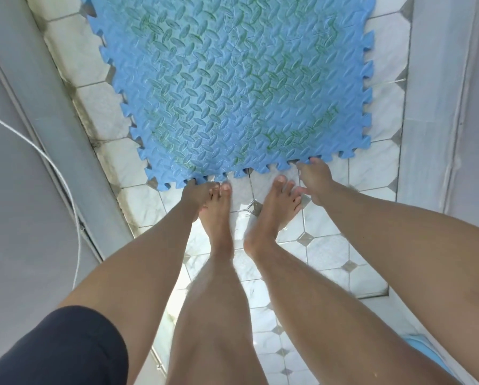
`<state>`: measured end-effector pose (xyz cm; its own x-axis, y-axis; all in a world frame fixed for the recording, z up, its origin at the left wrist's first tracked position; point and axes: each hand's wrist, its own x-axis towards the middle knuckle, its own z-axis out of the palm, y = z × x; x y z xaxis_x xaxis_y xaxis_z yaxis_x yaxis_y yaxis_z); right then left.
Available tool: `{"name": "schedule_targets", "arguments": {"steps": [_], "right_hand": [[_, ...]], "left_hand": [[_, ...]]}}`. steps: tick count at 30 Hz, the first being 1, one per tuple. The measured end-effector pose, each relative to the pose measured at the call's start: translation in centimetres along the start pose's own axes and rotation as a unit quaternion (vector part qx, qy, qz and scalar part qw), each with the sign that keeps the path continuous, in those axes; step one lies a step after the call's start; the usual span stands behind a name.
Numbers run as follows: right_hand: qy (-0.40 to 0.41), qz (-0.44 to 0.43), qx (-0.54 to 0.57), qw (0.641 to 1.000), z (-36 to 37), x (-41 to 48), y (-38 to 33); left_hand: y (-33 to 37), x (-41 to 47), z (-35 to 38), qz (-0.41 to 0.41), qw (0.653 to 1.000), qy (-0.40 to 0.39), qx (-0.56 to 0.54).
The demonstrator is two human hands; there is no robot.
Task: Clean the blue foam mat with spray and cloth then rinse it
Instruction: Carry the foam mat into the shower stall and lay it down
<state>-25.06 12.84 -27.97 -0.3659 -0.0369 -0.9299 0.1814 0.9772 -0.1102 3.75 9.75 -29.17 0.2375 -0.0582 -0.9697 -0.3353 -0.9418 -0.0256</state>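
The blue foam mat (pixel 232 87) lies on the white tiled floor, its jigsaw-toothed edge facing me, with green smears across its patterned surface. My left hand (pixel 195 190) pinches the near edge of the mat at its left corner. My right hand (pixel 314 180) grips the same near edge further right, fingers curled under the teeth. Both arms reach straight down past my bare legs. No spray bottle or cloth is in view.
My bare feet (pixel 241 209) stand on the wet tiles (pixel 324 251) just behind the mat. A grey wall with a white cord (pixel 52 168) runs along the left. A white panel (pixel 441 107) borders the right. Something blue (pixel 424 348) shows at the lower right.
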Motion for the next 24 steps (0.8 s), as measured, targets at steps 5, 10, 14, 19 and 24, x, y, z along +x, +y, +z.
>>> {"name": "schedule_targets", "arguments": {"steps": [5, 10, 14, 19, 24], "right_hand": [[0.024, 0.011, 0.075, 0.997, 0.2, -1.4, 0.1], [0.079, 0.045, 0.236, 0.968, -0.2, -5.1, -0.7], [0.068, 0.037, 0.337, 0.939, -0.8, -10.0, -1.7], [0.013, 0.027, 0.409, 0.912, -1.8, -17.3, -3.7], [-0.031, 0.070, 0.471, 0.879, -4.3, -25.3, -5.3]], "left_hand": [[0.0, -1.5, -0.9, 0.009, 1.000, 0.005, -0.028], [0.3, -5.9, -2.7, -0.012, 0.987, -0.001, -0.158], [0.2, -9.9, -4.6, 0.042, 0.989, 0.070, -0.123], [2.0, -16.8, -8.2, 0.086, 0.980, 0.176, -0.025], [4.8, -24.8, -12.3, 0.135, 0.972, 0.188, 0.047]]}}
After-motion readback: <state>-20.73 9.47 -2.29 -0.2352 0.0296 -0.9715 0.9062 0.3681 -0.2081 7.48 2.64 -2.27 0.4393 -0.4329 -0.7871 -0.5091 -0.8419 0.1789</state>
